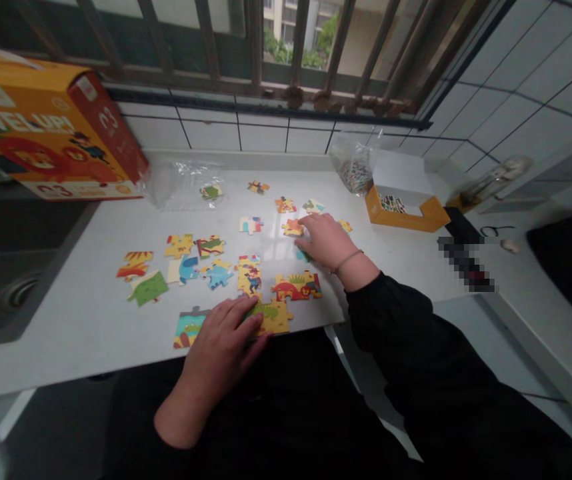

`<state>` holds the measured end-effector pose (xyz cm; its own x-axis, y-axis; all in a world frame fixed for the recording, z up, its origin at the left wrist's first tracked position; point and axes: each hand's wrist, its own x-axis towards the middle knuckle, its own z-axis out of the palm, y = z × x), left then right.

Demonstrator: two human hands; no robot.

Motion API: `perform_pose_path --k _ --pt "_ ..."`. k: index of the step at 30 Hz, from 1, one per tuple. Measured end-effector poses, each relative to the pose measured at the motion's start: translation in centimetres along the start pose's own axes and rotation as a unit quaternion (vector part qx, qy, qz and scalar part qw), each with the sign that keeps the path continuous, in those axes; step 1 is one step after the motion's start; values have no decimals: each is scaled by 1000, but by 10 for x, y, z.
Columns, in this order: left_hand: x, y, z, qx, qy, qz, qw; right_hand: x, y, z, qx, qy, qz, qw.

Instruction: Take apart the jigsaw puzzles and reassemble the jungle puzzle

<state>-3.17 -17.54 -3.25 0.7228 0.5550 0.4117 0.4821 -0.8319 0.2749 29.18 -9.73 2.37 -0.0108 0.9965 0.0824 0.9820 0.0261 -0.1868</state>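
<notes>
My right hand [329, 241] reaches out over the white counter, its fingertips closed on a small orange-and-yellow puzzle piece [293, 228]. A teal piece [303, 254] shows partly beneath that hand. Near the front edge my left hand [226, 337] lies with extended fingers against a yellow puzzle piece with a green crocodile [273, 317]. That piece adjoins a tall piece with a figure in a hat [250, 275] and a red lion section [296, 287]. A teal crocodile piece [189, 327] sits left of my left hand, partly covered by it.
Several loose pieces, including a green one [148, 288] and a blue one [217, 273], spread leftward. An orange box [406, 217] and a clear bag [355, 175] stand back right. A large puzzle carton [41, 133] stands left beside clear plastic packaging [179, 185], above a dark sink [26, 267].
</notes>
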Motion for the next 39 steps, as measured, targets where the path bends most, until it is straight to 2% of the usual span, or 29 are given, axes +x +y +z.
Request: perform_pose_path --k 5,12,14,17,20,23,24,27,30,33,36,39 --pt "-1 1 0 -7 -8 -9 1000 49 9 4 6 -76 8 997" --pt "-1 1 0 -10 -1 -6 1000 78 3 -9 -39 -166 17 985" --pt "-1 1 0 -14 -1 -7 1000 81 3 -11 -46 -176 -6 983" --pt "-1 0 1 -16 -5 -9 1000 77 6 -11 -36 -141 -37 989" --pt "-1 1 1 -15 -9 -12 1000 58 13 -14 27 -79 -38 996" --pt "-1 2 0 -15 -8 -11 1000 24 16 -24 145 -49 -22 988" --pt "0 2 0 -17 -5 -10 1000 10 16 -28 190 -60 -13 980" --pt "0 1 1 -20 -1 -8 1000 -36 8 -35 303 -160 22 939" --pt "0 0 1 -11 -11 -7 1000 -78 -2 -34 304 -186 -1 934" --pt "0 0 1 -3 -16 -5 1000 -106 -9 -24 323 -192 -2 927" --pt "0 0 0 1 -18 -3 1000 -120 -12 -9 350 -163 -1 923" --pt "0 0 0 5 -17 -4 1000 -124 -14 2 320 -118 -8 940"
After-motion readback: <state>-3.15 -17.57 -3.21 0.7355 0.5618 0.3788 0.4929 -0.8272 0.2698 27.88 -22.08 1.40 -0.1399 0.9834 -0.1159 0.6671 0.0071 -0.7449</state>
